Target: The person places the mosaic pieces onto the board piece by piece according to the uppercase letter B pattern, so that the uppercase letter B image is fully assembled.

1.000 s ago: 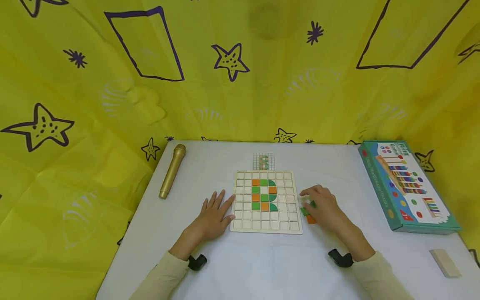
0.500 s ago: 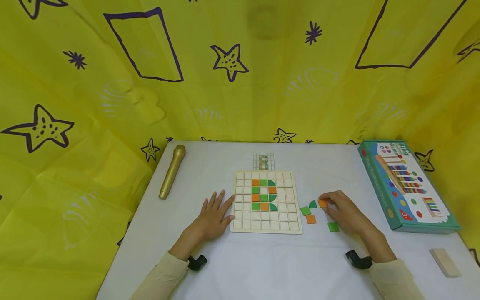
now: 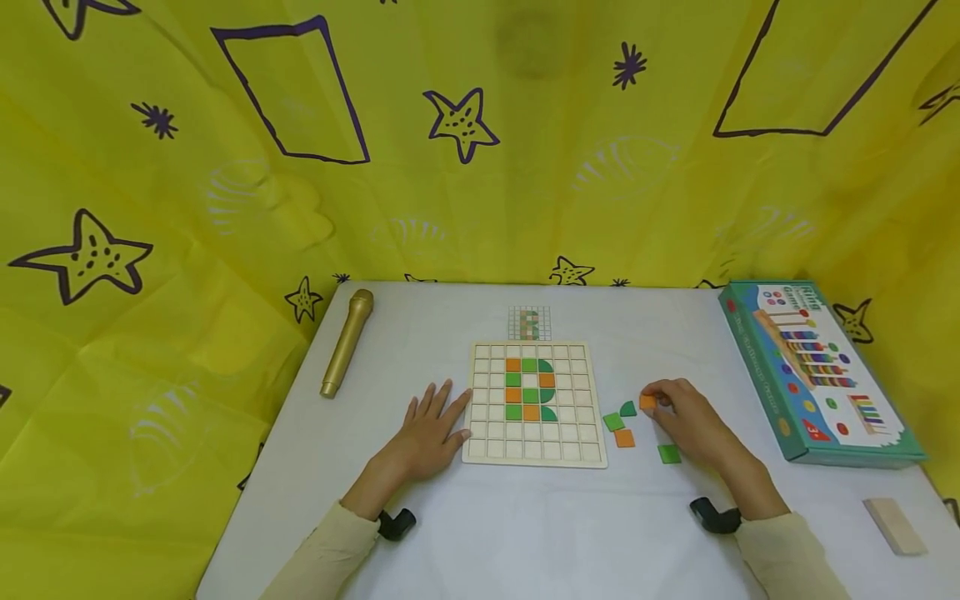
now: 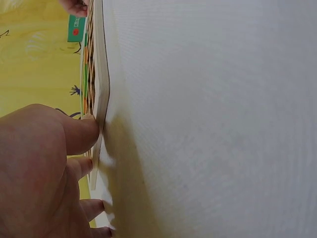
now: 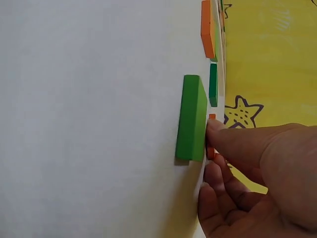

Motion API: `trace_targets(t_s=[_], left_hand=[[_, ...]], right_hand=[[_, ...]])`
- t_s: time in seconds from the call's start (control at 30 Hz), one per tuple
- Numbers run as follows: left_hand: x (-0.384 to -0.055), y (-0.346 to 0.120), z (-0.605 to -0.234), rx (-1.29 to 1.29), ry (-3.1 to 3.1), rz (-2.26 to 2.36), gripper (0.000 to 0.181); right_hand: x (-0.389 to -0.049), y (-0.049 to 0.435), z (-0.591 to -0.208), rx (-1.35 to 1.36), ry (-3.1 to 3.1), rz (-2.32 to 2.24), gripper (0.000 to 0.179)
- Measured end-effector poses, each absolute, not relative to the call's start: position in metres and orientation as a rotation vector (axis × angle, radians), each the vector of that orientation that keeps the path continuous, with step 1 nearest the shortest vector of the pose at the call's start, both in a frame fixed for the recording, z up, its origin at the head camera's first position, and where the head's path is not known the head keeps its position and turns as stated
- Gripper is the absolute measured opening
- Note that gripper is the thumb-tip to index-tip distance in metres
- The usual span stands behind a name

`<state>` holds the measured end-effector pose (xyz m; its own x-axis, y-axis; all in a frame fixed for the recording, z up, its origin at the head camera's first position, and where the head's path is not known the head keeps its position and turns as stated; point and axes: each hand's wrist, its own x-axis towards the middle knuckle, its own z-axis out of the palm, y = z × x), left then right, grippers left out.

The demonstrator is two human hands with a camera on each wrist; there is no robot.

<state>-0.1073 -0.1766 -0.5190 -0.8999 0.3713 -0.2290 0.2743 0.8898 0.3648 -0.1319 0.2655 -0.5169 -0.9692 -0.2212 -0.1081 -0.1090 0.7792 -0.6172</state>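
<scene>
- While the right hand [image 3: 688, 421] pinches an orange tile [image 3: 647, 402] between thumb and fingers, the left hand [image 3: 423, 437] lies spread, palm down, its thumb and index finger touching the left edge of the grid board [image 3: 510, 451].
- The pinched tile is to the right of the board, well apart from it and low over the white counter [image 3: 525, 533]; whether it touches the surface cannot be told.
- Just left of that tile lies a dark green quarter-round piece [image 3: 627, 409], with a light green square [image 3: 613, 422] and an orange square [image 3: 625, 438] next to each other, near the board's right edge.
- Another green square [image 3: 669, 454] lies on the near side of the right hand, below its thumb.
- On the board, orange, green and dark green pieces form a letter R [image 3: 529, 389].
- Just beyond the board's far edge is a small printed card [image 3: 528, 323] bearing a similar R.
- Farther out are a gold microphone [image 3: 347, 343] at left, a teal-edged game box [image 3: 821, 375] at right, and a pale block [image 3: 895, 526] nearer the person.
- Yellow patterned cloth [image 3: 525, 208] hangs behind.
</scene>
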Motion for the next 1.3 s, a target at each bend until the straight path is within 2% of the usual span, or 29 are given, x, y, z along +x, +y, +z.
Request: trace_targets(t_s=[0.37,0.7,0.9,1.3], left_hand=[[-0.107,-0.176,-0.517,0.478,2.765,0.465,0.065],[-0.107,-0.176,-0.517,0.483,2.758,0.468,0.066],[-0.108,-0.177,-0.518,0.482,2.747,0.463,0.067],[-0.107,-0.176,-0.517,0.484,2.756,0.496,0.066]], right_hand=[[-0.141,0.26,-0.514,-0.266,2.804,-0.959,0.027],[-0.146,0.223,-0.512,-0.172,2.834,-0.974,0.03],[-0.142,0.186,-0.506,-0.278,2.818,-0.959,0.033],[-0.12,0.106,-0.506,-0.595,2.763,-0.951,0.021]])
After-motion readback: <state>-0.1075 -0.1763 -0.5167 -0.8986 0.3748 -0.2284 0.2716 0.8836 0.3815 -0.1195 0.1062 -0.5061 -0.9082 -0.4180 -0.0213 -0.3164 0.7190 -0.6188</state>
